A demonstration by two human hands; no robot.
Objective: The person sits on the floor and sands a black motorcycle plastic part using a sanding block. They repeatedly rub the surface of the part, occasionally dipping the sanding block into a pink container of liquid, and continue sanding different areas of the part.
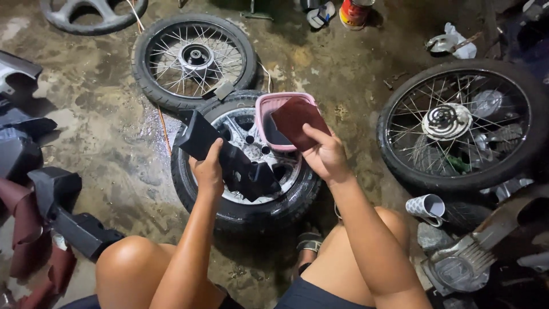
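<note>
The left hand (209, 171) had its grip closed around a black plastic panel (229, 157), an angular bodywork piece held over a wheel with a cast alloy rim (246, 166) that lay flat on the wet concrete floor (114, 143). The right hand (326, 157) pinched a folded sheet of dark red sandpaper (298, 121) between thumb and fingers, raised just above a pink plastic basin (269, 106) that rested on the wheel's rim. The paper was clear of the panel, not touching it.

Judged from this, the sanding was somewhere in its middle (the basin seemed to hold dark water, so the paper looked freshly wetted, though that is a guess). The panel's surface looked dull and matte, but how much of it had been rubbed down could not be told.

More seemed left to do: another black panel (68, 212) lay on the floor at the left beside loose strips of red sandpaper (28, 234). Two spoked wheels (194, 57) (457, 123) lay further off, with a patterned cup (426, 206) near the right knee.
</note>
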